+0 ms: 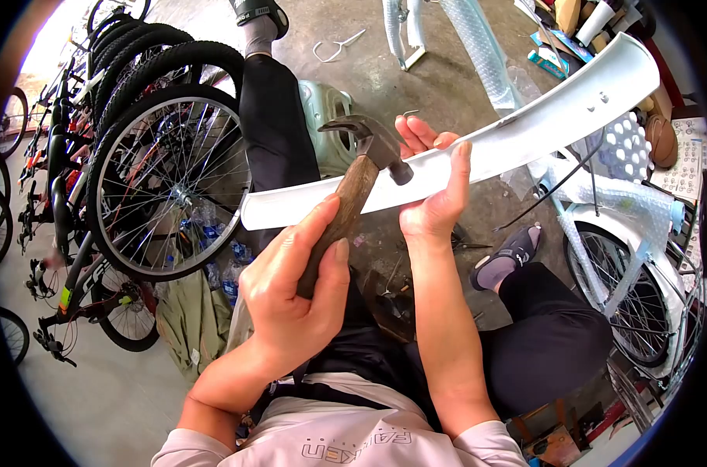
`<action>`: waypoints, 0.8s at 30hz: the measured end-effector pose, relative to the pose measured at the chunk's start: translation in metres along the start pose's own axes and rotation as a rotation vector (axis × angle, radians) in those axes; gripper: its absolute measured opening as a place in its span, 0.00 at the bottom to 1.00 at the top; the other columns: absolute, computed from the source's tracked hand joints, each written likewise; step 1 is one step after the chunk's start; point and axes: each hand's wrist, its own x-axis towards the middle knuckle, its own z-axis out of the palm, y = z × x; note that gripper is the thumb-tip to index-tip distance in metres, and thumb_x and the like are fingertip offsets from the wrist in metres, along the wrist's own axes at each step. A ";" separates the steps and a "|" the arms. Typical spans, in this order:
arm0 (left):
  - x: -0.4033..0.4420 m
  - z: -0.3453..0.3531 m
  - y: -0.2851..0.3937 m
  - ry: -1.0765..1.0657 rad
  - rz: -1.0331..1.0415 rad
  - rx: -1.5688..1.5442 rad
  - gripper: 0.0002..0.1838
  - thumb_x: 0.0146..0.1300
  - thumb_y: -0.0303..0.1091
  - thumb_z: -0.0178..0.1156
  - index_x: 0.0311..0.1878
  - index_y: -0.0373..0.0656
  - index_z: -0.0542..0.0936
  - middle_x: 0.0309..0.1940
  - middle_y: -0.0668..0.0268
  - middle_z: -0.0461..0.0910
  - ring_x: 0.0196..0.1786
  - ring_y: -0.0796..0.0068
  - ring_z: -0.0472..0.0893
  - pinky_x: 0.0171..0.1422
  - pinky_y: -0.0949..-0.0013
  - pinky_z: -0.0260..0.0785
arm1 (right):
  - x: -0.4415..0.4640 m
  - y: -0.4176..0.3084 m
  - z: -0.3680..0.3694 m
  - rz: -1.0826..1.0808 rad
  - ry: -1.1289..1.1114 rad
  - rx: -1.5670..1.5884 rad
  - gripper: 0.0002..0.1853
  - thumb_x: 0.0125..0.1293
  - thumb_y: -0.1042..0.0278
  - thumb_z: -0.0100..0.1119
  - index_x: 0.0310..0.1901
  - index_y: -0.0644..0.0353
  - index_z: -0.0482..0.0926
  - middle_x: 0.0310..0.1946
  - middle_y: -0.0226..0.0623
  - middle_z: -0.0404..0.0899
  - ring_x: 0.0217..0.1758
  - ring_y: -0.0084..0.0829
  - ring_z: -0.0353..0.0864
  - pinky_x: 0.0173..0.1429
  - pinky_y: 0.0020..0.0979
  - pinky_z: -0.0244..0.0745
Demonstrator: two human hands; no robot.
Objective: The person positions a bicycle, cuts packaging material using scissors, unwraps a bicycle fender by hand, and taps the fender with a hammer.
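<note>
My left hand (295,292) is closed around the wooden handle of a claw hammer (344,198). The hammer's dark metal head is at the top, its claw pointing left and its striking face over a white bicycle mudguard (517,144). Whether that face touches the mudguard, I cannot tell. My right hand (439,198) grips the mudguard near its middle, thumb on the near side and fingers at the far edge. The mudguard lies slanted across my view, hollow side up, with small bolts (598,101) near its right end.
Several bicycles with black tyres (170,183) stand at the left. A bubble-wrapped bicycle frame (626,194) is at the right. In front of me is a pale green plastic stool (326,124). Boxes and a white roll (596,23) are at the upper right.
</note>
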 end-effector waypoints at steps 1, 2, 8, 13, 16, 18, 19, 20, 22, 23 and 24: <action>0.000 0.003 0.000 0.000 0.053 0.046 0.19 0.65 0.18 0.60 0.60 0.32 0.81 0.37 0.61 0.87 0.33 0.80 0.81 0.39 0.76 0.74 | -0.001 -0.001 0.002 0.003 0.008 0.014 0.18 0.77 0.44 0.50 0.42 0.52 0.73 0.54 0.51 0.82 0.63 0.49 0.79 0.69 0.50 0.73; -0.001 0.007 0.001 -0.029 0.004 0.067 0.19 0.63 0.18 0.62 0.58 0.32 0.82 0.38 0.57 0.87 0.36 0.75 0.84 0.45 0.73 0.75 | -0.001 -0.001 0.004 0.004 0.015 0.028 0.18 0.77 0.44 0.50 0.41 0.52 0.73 0.53 0.51 0.82 0.63 0.49 0.79 0.70 0.50 0.73; 0.004 0.006 -0.001 -0.031 0.036 0.057 0.19 0.62 0.17 0.61 0.57 0.32 0.83 0.42 0.55 0.88 0.39 0.72 0.86 0.48 0.73 0.75 | 0.000 -0.001 0.000 -0.015 -0.013 -0.042 0.15 0.77 0.50 0.51 0.40 0.53 0.72 0.53 0.52 0.83 0.63 0.50 0.80 0.73 0.49 0.70; 0.004 0.000 0.007 -0.049 0.020 0.086 0.19 0.62 0.17 0.61 0.58 0.33 0.83 0.41 0.56 0.87 0.40 0.72 0.86 0.48 0.72 0.75 | -0.002 -0.001 0.006 -0.018 -0.013 -0.004 0.14 0.75 0.53 0.55 0.42 0.56 0.71 0.51 0.52 0.83 0.60 0.46 0.82 0.69 0.46 0.75; 0.005 0.010 -0.006 -0.068 0.013 0.067 0.18 0.61 0.20 0.64 0.55 0.36 0.83 0.39 0.54 0.87 0.38 0.63 0.87 0.44 0.68 0.77 | 0.000 0.002 -0.002 0.010 -0.017 0.030 0.14 0.75 0.53 0.56 0.42 0.56 0.72 0.51 0.53 0.83 0.59 0.46 0.82 0.69 0.45 0.75; 0.009 0.007 -0.008 -0.029 0.045 0.064 0.17 0.61 0.22 0.65 0.55 0.38 0.84 0.37 0.54 0.87 0.36 0.59 0.88 0.40 0.66 0.78 | 0.000 0.003 -0.006 0.004 -0.035 -0.007 0.13 0.76 0.53 0.53 0.41 0.55 0.72 0.51 0.52 0.83 0.61 0.47 0.82 0.70 0.46 0.73; 0.010 0.002 -0.004 -0.014 0.060 0.065 0.18 0.61 0.22 0.65 0.55 0.37 0.84 0.38 0.54 0.87 0.36 0.59 0.88 0.41 0.66 0.78 | 0.000 0.003 -0.005 -0.002 -0.055 -0.018 0.14 0.77 0.52 0.50 0.41 0.53 0.72 0.52 0.51 0.83 0.62 0.47 0.81 0.71 0.47 0.71; 0.010 -0.002 -0.001 0.010 0.016 0.030 0.18 0.61 0.21 0.65 0.55 0.36 0.83 0.38 0.53 0.87 0.37 0.60 0.88 0.42 0.67 0.78 | -0.001 0.001 0.001 -0.008 -0.031 -0.019 0.14 0.74 0.54 0.57 0.41 0.56 0.72 0.49 0.51 0.84 0.59 0.46 0.83 0.70 0.46 0.74; 0.011 0.000 -0.006 0.056 0.100 0.032 0.18 0.60 0.21 0.65 0.55 0.35 0.83 0.37 0.53 0.87 0.35 0.62 0.88 0.41 0.67 0.78 | -0.001 0.001 0.001 -0.008 -0.028 -0.016 0.14 0.74 0.54 0.57 0.41 0.56 0.72 0.49 0.51 0.84 0.59 0.46 0.83 0.69 0.46 0.74; 0.009 0.003 -0.008 0.044 0.094 0.051 0.18 0.61 0.21 0.65 0.55 0.35 0.83 0.37 0.53 0.87 0.35 0.62 0.88 0.41 0.67 0.78 | -0.001 0.003 0.003 -0.007 -0.027 -0.010 0.14 0.75 0.54 0.56 0.41 0.56 0.72 0.49 0.51 0.84 0.59 0.46 0.82 0.69 0.46 0.74; 0.006 0.007 -0.008 -0.028 0.013 0.069 0.17 0.61 0.22 0.65 0.55 0.36 0.83 0.37 0.53 0.87 0.35 0.60 0.88 0.41 0.66 0.78 | -0.002 0.003 0.003 0.013 -0.048 0.035 0.14 0.75 0.54 0.56 0.41 0.56 0.71 0.50 0.52 0.84 0.59 0.46 0.82 0.69 0.46 0.74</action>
